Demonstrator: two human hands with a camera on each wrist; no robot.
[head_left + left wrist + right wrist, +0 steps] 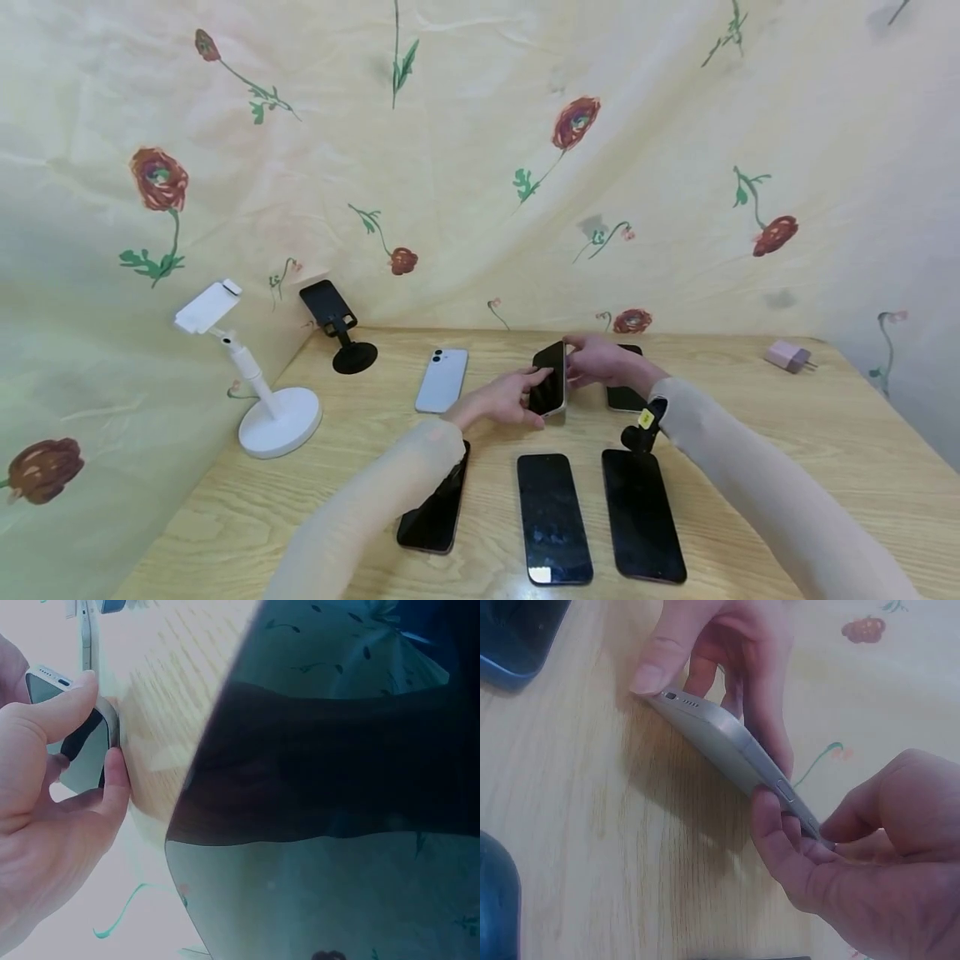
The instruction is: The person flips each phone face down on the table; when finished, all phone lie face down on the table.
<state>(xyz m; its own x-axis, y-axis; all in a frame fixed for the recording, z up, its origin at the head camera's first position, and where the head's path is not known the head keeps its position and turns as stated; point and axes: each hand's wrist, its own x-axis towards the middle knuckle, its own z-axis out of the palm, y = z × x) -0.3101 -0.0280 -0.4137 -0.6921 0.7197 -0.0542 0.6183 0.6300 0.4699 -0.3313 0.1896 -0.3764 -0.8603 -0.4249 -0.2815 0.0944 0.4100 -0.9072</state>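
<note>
Beneath the white phone [442,382] it's all pale wood table [750,450], with a white stand [253,375] well left of that phone. Just right of it, left hand [502,400] and right hand [600,362] both have fingers pinching the tilted phone [557,392] by its edges. Pinkish plug [789,357] sits way off right of the white one.

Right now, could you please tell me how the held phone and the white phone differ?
The held phone is tilted between the left hand and right hand; the white phone lies flat on the table. In the head view, the held phone shows its dark screen, while the white phone shows its pale back and cameras. Both have rounded corners.
</note>
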